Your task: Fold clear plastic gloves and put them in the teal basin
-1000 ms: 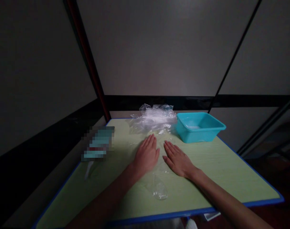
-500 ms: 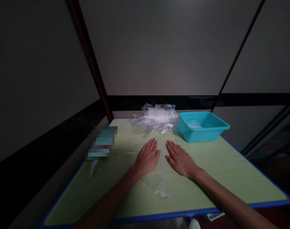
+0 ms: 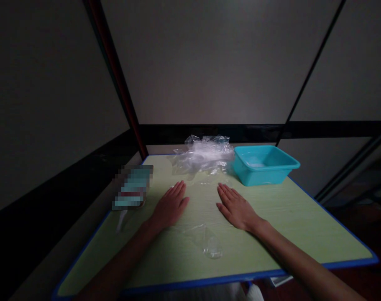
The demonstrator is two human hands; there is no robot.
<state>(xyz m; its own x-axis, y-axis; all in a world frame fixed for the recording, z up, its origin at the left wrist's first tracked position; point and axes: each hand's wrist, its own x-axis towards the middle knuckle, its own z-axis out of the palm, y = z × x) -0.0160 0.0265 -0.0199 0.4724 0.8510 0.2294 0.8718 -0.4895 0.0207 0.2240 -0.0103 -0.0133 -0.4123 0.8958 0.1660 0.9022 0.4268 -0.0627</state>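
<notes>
Pale-green bench [image 3: 303, 217], blue-edged | dim grey wall panels [image 3: 209, 75], black band [image 3: 259, 131] across | left hand [image 3: 169, 207], right hand [image 3: 237, 209] palm-down, fingers [image 3: 227, 193] straight, gripping nothing | clear film [image 3: 211, 246] near both

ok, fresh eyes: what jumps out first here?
The bright turquoise basin, at the far right of the pale green table, probably first. Beside it, to the left, sits a shiny heap of crumpled clear plastic. Then the left hand and right hand, palms down and apart at mid-table, with clear film nearer the camera.
</notes>
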